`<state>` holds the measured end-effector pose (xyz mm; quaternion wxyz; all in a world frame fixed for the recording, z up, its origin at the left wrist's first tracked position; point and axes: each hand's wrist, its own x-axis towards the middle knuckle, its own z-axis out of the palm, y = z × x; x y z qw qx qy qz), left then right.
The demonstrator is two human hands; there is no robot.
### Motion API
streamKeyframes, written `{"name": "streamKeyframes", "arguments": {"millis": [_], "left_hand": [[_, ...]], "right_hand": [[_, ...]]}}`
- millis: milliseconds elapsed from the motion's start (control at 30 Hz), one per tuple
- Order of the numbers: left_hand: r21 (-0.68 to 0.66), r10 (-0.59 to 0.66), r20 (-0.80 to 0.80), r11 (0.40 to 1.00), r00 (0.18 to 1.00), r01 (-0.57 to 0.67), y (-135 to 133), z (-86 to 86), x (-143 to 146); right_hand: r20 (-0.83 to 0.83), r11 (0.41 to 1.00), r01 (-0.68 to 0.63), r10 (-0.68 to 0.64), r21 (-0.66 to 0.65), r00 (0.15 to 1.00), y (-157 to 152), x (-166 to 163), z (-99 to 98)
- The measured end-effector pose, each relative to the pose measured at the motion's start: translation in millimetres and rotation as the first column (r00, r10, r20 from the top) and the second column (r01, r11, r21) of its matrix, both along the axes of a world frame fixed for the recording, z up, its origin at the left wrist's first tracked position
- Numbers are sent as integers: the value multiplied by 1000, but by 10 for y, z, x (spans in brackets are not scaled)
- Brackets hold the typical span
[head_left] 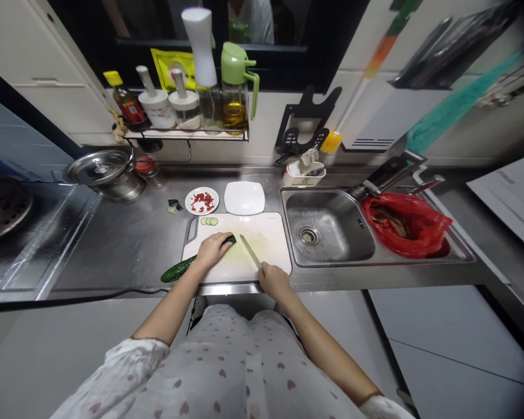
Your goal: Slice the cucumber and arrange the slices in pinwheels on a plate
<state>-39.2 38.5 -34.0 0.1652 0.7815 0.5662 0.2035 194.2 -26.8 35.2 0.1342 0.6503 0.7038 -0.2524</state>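
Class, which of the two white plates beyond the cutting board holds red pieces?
The round left-hand plate; the squarish plate right of it shows no red pieces.

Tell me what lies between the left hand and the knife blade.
In the head view: a cucumber end, then a strip of cutting board.

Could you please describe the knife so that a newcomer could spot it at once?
Find the metal sink, then the white cutting board to its left. Over the board's right half, the right hand grips the knife, which points forward and left. Unlike the green cucumber under the left hand, it is grey and straight.
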Motion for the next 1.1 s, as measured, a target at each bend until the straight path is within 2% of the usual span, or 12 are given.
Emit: {"name": "streamKeyframes", "arguments": {"millis": [233,433,567,733,933,1100], "left_hand": [[-122,73,36,990,997,-68,-25,119,9],[-99,259,206,965,944,-243,-8,195,74],[-60,183,265,983,947,-173,55,276,151],[-62,106,228,994,968,-94,111,355,255],[-98,27,158,995,987,-12,141,355,306],[-136,-40,175,989,984,64,146,353,341]], "right_hand": [[2,991,99,-99,87,995,-35,10,81],[16,977,73,-78,202,997,-57,29,38],[54,964,-2,-13,265,998,-73,46,-11],[74,943,-63,41,327,996,-99,85,-64],[72,919,-121,102,374,992,-145,151,-85],[65,915,-130,114,382,991,-191,221,-117]]}}
